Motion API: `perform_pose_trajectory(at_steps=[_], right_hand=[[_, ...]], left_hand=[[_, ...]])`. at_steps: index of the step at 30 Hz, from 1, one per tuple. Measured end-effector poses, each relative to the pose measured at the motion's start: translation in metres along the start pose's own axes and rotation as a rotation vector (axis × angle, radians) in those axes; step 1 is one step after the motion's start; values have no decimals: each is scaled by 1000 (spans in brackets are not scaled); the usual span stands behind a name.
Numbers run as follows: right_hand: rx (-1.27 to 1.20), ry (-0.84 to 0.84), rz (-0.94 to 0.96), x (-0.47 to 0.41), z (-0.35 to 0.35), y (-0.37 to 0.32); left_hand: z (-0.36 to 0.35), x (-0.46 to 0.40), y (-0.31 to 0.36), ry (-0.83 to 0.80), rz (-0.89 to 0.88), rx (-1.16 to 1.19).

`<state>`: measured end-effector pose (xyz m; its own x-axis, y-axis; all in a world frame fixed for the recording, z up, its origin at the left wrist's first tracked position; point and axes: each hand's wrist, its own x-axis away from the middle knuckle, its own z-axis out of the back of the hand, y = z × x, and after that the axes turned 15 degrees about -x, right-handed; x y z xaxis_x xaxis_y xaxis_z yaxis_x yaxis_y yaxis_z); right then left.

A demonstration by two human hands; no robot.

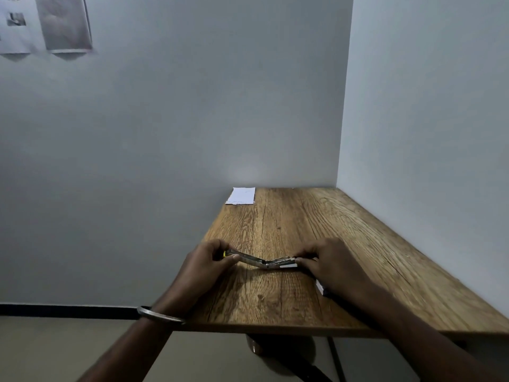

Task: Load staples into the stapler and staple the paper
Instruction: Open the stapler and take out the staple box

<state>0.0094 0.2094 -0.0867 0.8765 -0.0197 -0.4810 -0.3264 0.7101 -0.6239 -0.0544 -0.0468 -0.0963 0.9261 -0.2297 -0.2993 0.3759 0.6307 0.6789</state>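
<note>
Loading step in hand: left grip and right grip clamp opposite ends of opened stapler at lower centre; staples next, paper untouched.

The single camera sits on the person's head, looking forward and down, near the bench in a wall corner.

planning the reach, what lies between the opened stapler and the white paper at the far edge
Head view: only bare wooden tabletop between the opened metal stapler and the white paper.
</note>
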Motion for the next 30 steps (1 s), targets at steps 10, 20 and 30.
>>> perform_pose_trajectory(at_steps=[10, 20, 30], right_hand=[[45, -18, -43, 2, 0, 2], [35, -85, 34, 2, -1, -3], [19, -65, -100, -5, 17, 8]], left_hand=[[0, -1, 0, 3, -84, -273], [-13, -9, 9, -63, -277, -481], [-38, -21, 44, -42, -519, -425]])
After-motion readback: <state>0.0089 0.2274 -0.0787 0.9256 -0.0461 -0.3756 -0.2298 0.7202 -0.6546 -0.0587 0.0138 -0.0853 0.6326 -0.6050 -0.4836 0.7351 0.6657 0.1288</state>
